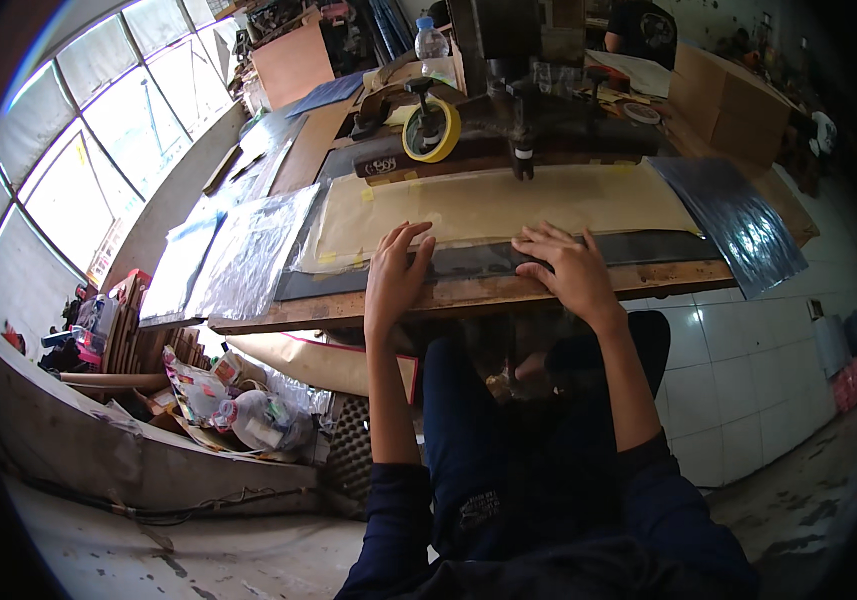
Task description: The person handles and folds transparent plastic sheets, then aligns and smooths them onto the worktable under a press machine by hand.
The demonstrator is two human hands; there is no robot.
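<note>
A long tan paper sheet [508, 203] lies across the workbench, fixed with bits of yellow tape. Along its near side runs a dark grey strip [478, 263], close to the wooden front edge. My left hand [400, 268] rests on the strip and the paper's near edge, fingers extended and thumb apart. To its right, my right hand [566, 265] lies with fingers spread over the same strip. Neither hand grips anything. Beyond the paper stands a dark machine head [520, 130] with a metal tip pointing down at the paper's far side.
A yellow tape roll [432, 131] hangs on the machine's left. Shiny plastic sheets [253, 245] cover the bench's left end, and a dark glossy sheet [733, 220] overhangs the right. A cardboard box [726, 105] stands back right; a person [641, 32] is behind. Clutter fills the lower left.
</note>
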